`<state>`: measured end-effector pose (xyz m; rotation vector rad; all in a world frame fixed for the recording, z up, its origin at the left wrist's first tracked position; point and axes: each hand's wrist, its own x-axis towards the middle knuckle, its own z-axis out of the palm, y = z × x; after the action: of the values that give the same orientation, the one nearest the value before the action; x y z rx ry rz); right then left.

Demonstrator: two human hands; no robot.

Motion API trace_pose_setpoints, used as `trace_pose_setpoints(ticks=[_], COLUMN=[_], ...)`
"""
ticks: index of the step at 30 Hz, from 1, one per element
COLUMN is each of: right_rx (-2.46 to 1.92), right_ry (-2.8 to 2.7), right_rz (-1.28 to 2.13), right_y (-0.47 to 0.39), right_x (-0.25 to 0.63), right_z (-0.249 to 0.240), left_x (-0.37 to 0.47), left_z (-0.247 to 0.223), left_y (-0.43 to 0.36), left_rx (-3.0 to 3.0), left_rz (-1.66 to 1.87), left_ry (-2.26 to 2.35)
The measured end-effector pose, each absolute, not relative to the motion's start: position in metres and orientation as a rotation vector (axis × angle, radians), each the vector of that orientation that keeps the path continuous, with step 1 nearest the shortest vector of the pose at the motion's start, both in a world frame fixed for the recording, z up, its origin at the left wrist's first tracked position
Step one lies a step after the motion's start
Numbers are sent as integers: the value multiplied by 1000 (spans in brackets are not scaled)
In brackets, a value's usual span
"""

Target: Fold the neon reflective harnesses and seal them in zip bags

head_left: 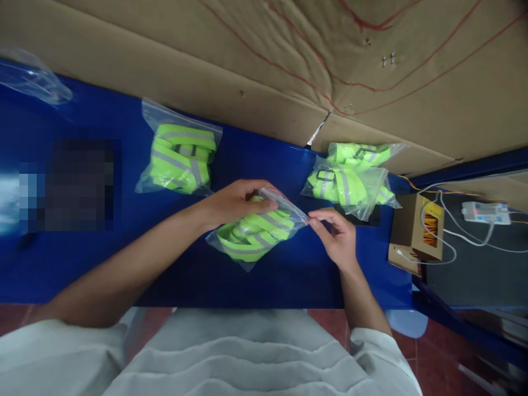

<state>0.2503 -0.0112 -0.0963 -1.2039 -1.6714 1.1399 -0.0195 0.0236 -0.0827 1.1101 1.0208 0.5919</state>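
Observation:
A clear zip bag (251,234) with a folded neon-yellow reflective strap (264,234) inside is held above the blue table, tilted up to the right. My left hand (247,203) grips the bag's upper left part, thumb laid over the plastic near the red-lined top edge. At the other end of that edge, my right hand (336,234) pinches the bag's corner between thumb and fingertips. Another bagged yellow strap (181,159) lies to the left of my hands. Beyond my right hand, more bagged straps (344,184) lie overlapping near the cardboard.
A cardboard sheet (264,99) with red cords lines the back of the blue table (256,291). At right are an open cardboard box (416,231), white cables and a white power strip (487,213). Clear plastic (37,80) lies at the far left, above a blurred-out patch.

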Motion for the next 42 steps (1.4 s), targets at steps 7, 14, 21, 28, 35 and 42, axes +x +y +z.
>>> trace_pose_setpoints(ticks=[7, 14, 21, 28, 35, 42], right_rx=[-1309, -1362, -1270, -1332, -1089, -1317], right_ry=[-1640, -1755, -2045, -1661, -1489, -1431], right_rz=[1227, 1405, 1169, 1674, 1854, 1692], right_y=[-10, -14, -15, -17, -18, -21], right_x=[236, 241, 241, 243, 240, 235], right_z=[-104, -105, -104, -110, -105, -112], left_x=[-24, -26, -34, -39, -49, -43], left_z=[-89, -101, -103, -98, -88, -90], left_y=[-1, -8, -7, -1, -2, -3], left_rx=[851, 866, 913, 922, 1003, 936], left_rz=[707, 835, 765, 898, 893, 795], left_ry=[1011, 1176, 1162, 1233, 1225, 1188])
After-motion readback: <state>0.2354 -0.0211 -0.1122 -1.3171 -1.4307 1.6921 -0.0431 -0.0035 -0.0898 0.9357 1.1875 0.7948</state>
